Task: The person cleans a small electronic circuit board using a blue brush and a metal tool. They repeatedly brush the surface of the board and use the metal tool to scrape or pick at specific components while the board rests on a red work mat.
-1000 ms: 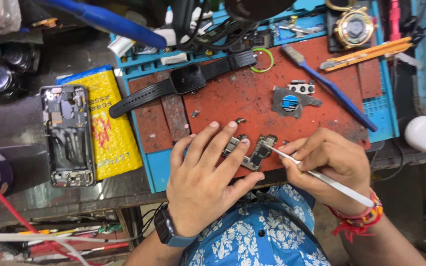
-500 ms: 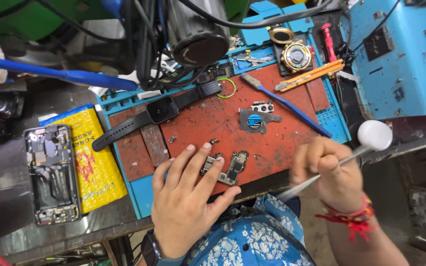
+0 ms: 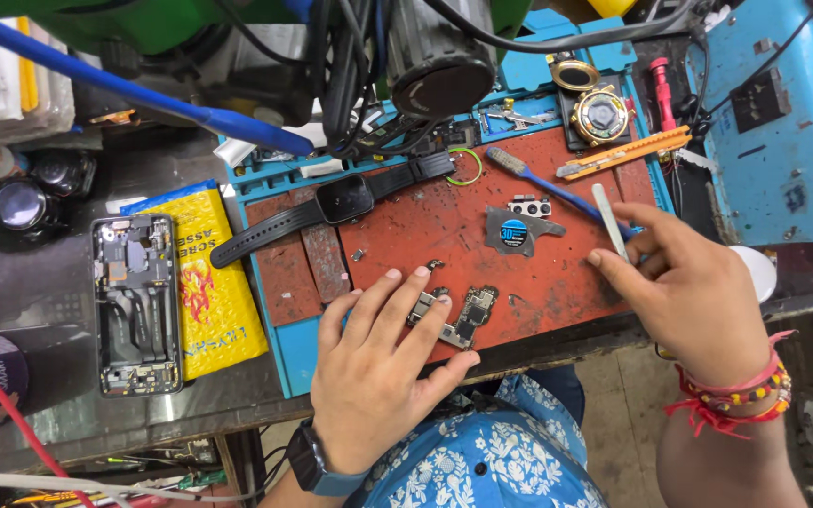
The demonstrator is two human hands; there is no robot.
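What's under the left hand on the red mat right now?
The left hand lies flat on the red mat, its fingers pressing on a small circuit board. The board's left part is covered by them.

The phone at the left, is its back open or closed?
Open: the phone lies on the bench with no back cover, its inner frame and parts exposed.

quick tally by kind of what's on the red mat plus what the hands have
Circuit boards: 1, under the left hand, board
Smartwatches: 1
Metal tools: 1, tweezers in the right hand
Metal plates: 1
Camera modules: 1
Brushes: 1
Total: 6
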